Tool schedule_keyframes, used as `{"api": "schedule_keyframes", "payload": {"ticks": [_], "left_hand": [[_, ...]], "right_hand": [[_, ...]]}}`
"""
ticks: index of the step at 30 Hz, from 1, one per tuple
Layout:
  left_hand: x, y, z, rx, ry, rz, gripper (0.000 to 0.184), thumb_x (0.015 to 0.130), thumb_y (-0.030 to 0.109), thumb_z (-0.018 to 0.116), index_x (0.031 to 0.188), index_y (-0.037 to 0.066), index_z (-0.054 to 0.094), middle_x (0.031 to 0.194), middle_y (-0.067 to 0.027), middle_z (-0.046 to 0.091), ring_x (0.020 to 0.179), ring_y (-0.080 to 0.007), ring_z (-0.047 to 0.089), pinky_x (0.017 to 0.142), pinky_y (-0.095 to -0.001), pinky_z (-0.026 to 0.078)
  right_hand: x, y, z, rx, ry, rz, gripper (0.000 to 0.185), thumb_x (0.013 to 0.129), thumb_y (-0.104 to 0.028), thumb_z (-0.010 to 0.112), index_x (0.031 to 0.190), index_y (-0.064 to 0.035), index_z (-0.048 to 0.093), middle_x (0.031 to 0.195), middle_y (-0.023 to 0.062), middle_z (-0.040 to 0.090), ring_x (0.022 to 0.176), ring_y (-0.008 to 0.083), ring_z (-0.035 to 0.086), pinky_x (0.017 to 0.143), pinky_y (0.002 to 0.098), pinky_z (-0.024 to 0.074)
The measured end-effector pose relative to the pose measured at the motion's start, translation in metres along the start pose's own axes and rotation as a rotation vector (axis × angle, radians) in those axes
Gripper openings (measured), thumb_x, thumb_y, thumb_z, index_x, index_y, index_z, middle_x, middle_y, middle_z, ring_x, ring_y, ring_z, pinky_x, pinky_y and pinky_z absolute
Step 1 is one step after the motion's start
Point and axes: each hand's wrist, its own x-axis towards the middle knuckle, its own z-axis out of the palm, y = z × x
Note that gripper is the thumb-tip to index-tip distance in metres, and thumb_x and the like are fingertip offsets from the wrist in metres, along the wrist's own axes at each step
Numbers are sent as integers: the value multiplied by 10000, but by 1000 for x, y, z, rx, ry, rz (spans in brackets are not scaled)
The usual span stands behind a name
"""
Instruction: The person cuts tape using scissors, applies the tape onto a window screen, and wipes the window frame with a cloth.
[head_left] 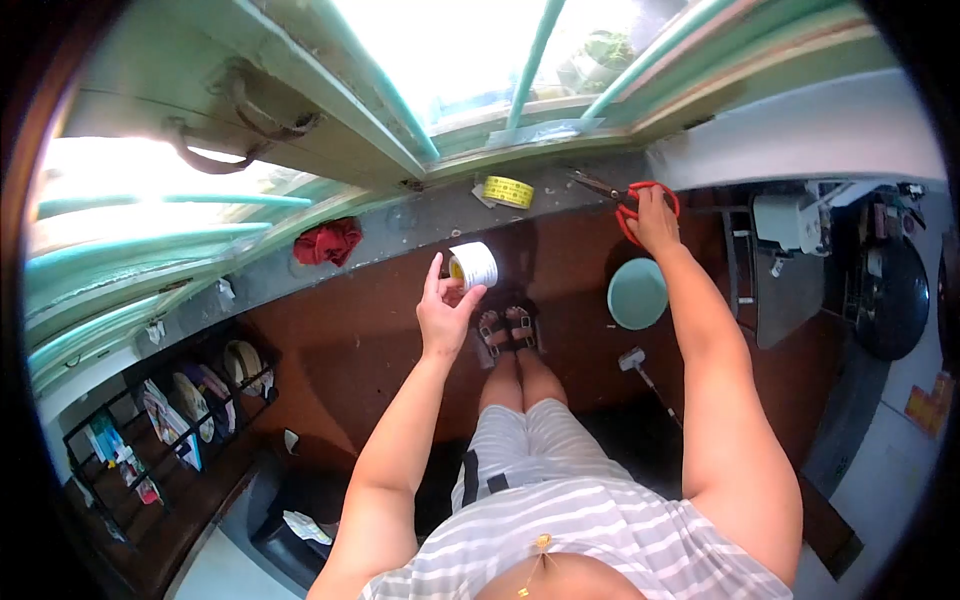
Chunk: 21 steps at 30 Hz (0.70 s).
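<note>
My left hand [447, 312] grips a roll of white tape [474, 265] between thumb and fingers, in the air in front of the window ledge. Faint print shows on the roll's outer face, and a bit of yellow shows inside its opening. Over at the right, my right hand [656, 221] has its fingers closed on the red handles of a pair of scissors [600, 184]. The scissors' blades point left over the ledge. Between the two hands, a roll of yellow printed tape [508, 192] rests on the grey ledge [410, 212].
A red cloth bundle [327, 241] lies on the ledge at the left. On the brown floor stand a light green bucket [637, 293] and a white-headed brush [632, 359]. A shoe rack [170, 425] is at lower left, a standing fan [892, 298] at right. Barred windows run along the front.
</note>
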Motion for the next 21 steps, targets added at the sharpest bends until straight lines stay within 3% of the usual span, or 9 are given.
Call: {"api": "schedule_keyframes", "payload": {"ticks": [3,6,7,10,12,14,16,18,21], "left_hand": [[-1,8,5,-183,-42,-99,673,752,74,681,1297,-64,312,910,-90,619,817,-119,579,728,-230,458],[15,-1,17,-318,-79,-53,556,773,74,657,1258,-32,408,952,-91,618,822,-115,578,711,-231,467],[18,0,19,-266,-79,-84,549,768,73,662,1254,-17,422,948,-87,618,815,-105,575,694,-229,469],[21,2,26,-245,-99,-124,576,764,112,676,1263,-10,415,936,-64,619,802,-87,571,692,-216,460],[23,-6,33,-254,-118,-153,584,765,126,679,1267,-7,411,929,-53,620,804,-82,569,694,-212,455],[23,-14,38,-260,-120,-191,592,766,138,681,1271,-6,407,921,-46,620,806,-78,567,695,-209,452],[18,-13,42,-265,-103,-235,600,767,148,681,1275,-7,401,913,-40,620,809,-76,566,696,-206,449],[11,-4,42,-290,-103,-211,613,768,134,680,1285,-9,384,914,-42,619,810,-81,568,702,-213,453],[6,-4,37,-254,-112,-88,635,766,107,679,1300,-14,357,925,-50,615,813,-90,571,715,-221,458]], "right_hand": [[-32,-5,-26,0,-1,156,514,680,-348,712,1037,-53,488,1029,146,492,956,321,537,733,414,476],[-59,-22,-43,114,-79,247,527,739,-438,646,1049,-40,496,1121,180,488,980,319,536,751,394,471],[-68,-24,-38,185,-55,269,543,748,-481,620,1032,-32,511,1074,192,549,932,329,566,741,396,469],[-87,-34,-11,510,-181,417,503,749,-440,638,1008,-27,517,969,178,602,861,342,590,750,402,460],[-93,-55,5,554,-75,392,435,762,-369,651,968,-14,509,889,169,621,835,325,603,739,396,461],[-85,-83,26,749,-86,413,316,782,-221,654,933,-3,481,883,142,613,819,252,616,710,343,484],[-67,-108,67,1307,-86,526,238,804,-102,615,931,4,444,926,142,592,845,222,609,703,304,497],[-51,-136,76,1511,5,584,220,820,-56,584,941,13,414,950,149,570,864,210,600,711,277,502],[-30,-141,107,1457,121,557,239,765,-58,610,962,13,496,922,113,594,826,177,576,718,284,469]]}}
